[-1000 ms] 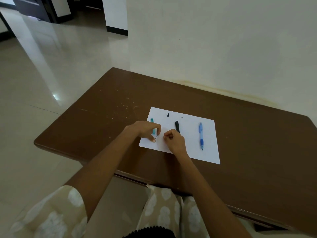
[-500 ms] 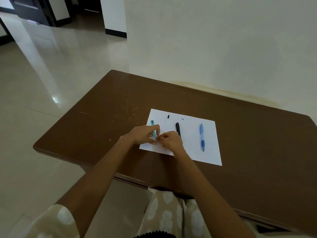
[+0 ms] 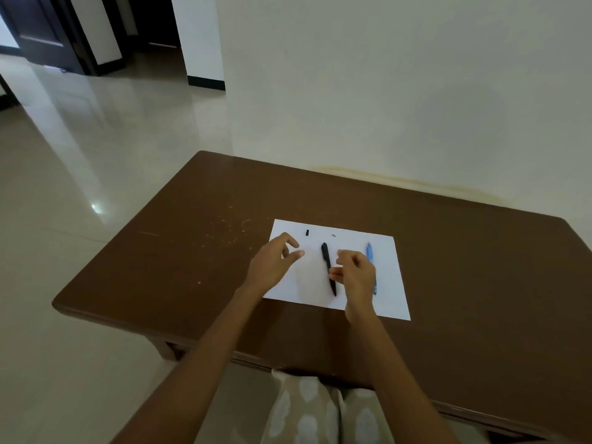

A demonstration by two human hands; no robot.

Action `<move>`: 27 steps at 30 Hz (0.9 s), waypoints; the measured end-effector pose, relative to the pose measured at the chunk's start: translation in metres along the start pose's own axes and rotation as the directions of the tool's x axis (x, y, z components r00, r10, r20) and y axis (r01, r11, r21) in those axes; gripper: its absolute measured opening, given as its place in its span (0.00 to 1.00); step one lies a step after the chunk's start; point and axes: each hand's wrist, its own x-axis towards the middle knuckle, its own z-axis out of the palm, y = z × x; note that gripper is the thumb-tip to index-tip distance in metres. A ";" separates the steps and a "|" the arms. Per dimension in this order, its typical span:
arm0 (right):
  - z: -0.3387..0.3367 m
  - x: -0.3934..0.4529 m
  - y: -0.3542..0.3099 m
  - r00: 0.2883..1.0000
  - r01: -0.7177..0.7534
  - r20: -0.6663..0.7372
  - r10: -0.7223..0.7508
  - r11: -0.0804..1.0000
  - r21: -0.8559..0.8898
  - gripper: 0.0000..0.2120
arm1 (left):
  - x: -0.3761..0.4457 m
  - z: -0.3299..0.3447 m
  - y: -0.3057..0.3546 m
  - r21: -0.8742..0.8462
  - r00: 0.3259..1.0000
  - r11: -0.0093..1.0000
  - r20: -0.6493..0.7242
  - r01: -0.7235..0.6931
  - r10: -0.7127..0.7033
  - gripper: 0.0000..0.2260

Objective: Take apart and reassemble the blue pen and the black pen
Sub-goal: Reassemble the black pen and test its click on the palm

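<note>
The black pen (image 3: 327, 263) lies on the white paper (image 3: 389, 302), its tip pointing toward me. My right hand (image 3: 357, 277) is just right of it, fingers curled, thumb and fingertips pinching the barrel near its lower half. The blue pen (image 3: 369, 253) lies at the right of the paper, mostly hidden behind my right hand. My left hand (image 3: 275, 261) hovers over the paper's left part with fingers loosely spread and nothing visible in it. The teal part seen earlier is out of sight. A small black piece (image 3: 307, 232) and a tiny grey piece (image 3: 333, 235) lie near the paper's far edge.
The paper sits on a brown wooden table (image 3: 480, 267) pushed against a pale wall. Light specks (image 3: 230, 225) dot the tabletop left of the paper. The near table edge is close to my lap; tiled floor lies to the left.
My hands, which met at the paper's left, have separated. The right hand moved right to the black pen; the left hand opened and let go of the teal part.
</note>
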 end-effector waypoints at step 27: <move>-0.057 -0.015 -0.078 0.960 0.127 0.188 -0.208 0.921 0.368 0.07 | -0.035 0.030 0.105 -0.310 0.981 0.950 -0.194 -0.043 -0.019 0.09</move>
